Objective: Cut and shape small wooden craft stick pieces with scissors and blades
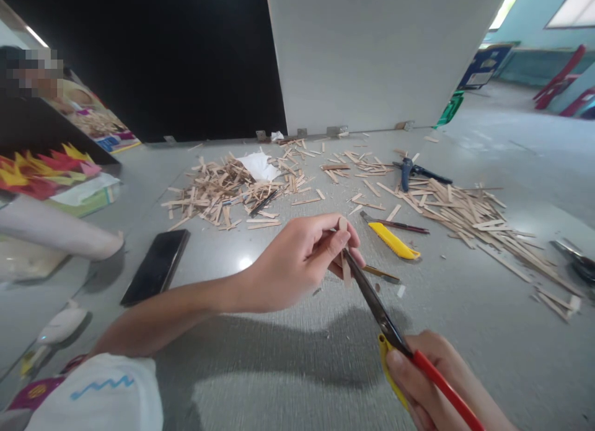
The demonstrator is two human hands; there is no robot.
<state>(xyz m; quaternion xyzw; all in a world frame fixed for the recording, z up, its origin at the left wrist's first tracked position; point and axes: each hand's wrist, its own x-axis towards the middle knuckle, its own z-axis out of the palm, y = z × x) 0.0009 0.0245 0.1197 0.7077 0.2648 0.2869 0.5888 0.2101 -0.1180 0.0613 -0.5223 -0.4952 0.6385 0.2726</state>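
My left hand (307, 257) pinches a flat wooden craft stick (344, 266) upright between thumb and fingers, above the grey tabletop. Gripped in my right hand (432, 369) is a pair of scissors (379, 307) with dark blades, one red handle and one yellow handle. The blade tips meet the stick just below my left thumb; whether they cut into it I cannot tell. Behind the hands lie a yellow utility knife (394, 240) and a dark slim tool (400, 225). Another thin brown tool (381, 273) shows partly behind the scissors.
Cut sticks form a pile (218, 189) at the left and another (478, 214) at the right, with a blue-handled tool (409, 170) beside it. A black phone (157, 266) lies near my left forearm. A metal tool (576, 260) is far right. An upright panel (362, 59) closes off the back.
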